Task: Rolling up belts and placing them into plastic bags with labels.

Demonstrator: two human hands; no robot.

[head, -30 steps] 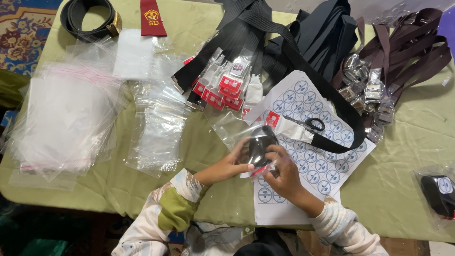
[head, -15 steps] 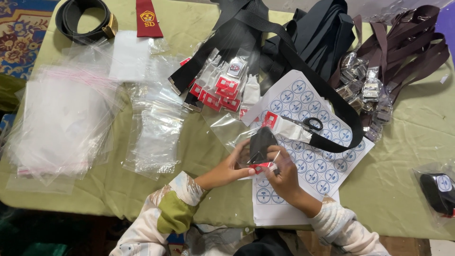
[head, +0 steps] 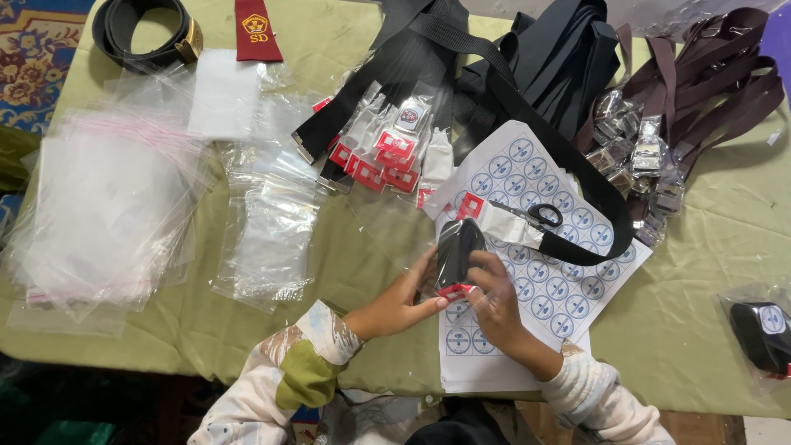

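Head view, looking down on a table under an olive-green cloth [head: 247, 346]. Landmark: the white sheet of round blue stickers [head: 544, 288], one sheet, lying near the front edge.

Both hands are over the sheet's left edge. Left hand [head: 404, 297] and right hand [head: 494, 297] together grip one rolled black belt in a clear bag [head: 458, 251], held upright just above the sheet, fingers closed around its lower end where a red tag shows.

One pair of black-handled scissors [head: 540, 216] lies on the sheet's upper part, touching a long black strap [head: 527, 115] that loops across it.

Up and left of the sheet: a cluster of small bagged items with red cards [head: 387, 148]; exact count cannot be told. Further left: two heaps of empty clear bags [head: 99, 206].

Above and right of the sheet: a bundle of brown straps with metal buckles [head: 700, 82].

Well right of the sheet: one finished bagged belt [head: 762, 330].

Far upper left: one coiled black belt [head: 140, 33] and one dark red tie [head: 257, 29].
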